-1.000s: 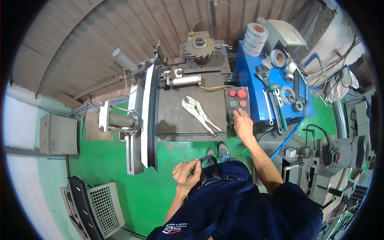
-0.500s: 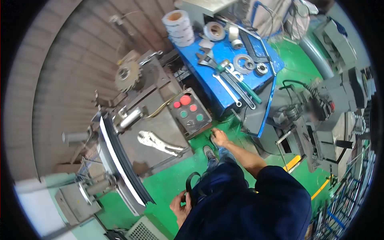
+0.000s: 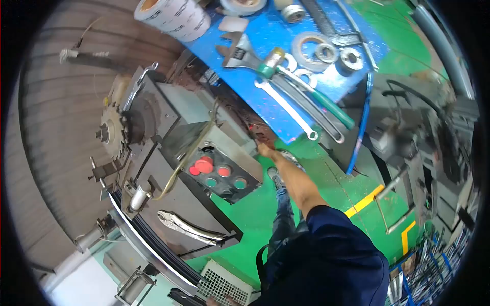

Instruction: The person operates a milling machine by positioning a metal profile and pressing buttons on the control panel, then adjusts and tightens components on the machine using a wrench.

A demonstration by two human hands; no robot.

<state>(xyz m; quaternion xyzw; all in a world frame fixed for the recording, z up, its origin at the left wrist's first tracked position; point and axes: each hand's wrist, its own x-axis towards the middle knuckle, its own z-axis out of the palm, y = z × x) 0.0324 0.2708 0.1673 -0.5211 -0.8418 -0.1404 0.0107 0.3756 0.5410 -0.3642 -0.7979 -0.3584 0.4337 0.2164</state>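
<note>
My right hand [image 3: 265, 149] reaches forward to the side of the machine, just beyond the grey control box [image 3: 234, 176] with its red and green buttons. Its fingertips are lost against the dark gap there, so I cannot tell whether it grips anything. Of my left hand [image 3: 220, 301] only a blurred bit shows at the bottom edge, in front of a pale perforated box [image 3: 224, 280]. Locking pliers [image 3: 189, 228] lie on the machine table, left of the control box. A toothed saw blade [image 3: 113, 131] stands at the machine's far left.
On a blue-topped bench [image 3: 265, 109] lie an adjustable wrench [image 3: 240, 53], a combination wrench [image 3: 286, 109], a green-handled tool [image 3: 332, 109], tape rolls and metal rings. A white roll [image 3: 176, 20] stands at its corner. Another machine [image 3: 393, 137] is at right, above metal stock [image 3: 423, 265].
The view has shifted toward the bench and control box. My right hand has gone from above the floor to the machine's side. My left hand has dropped almost out of view.
</note>
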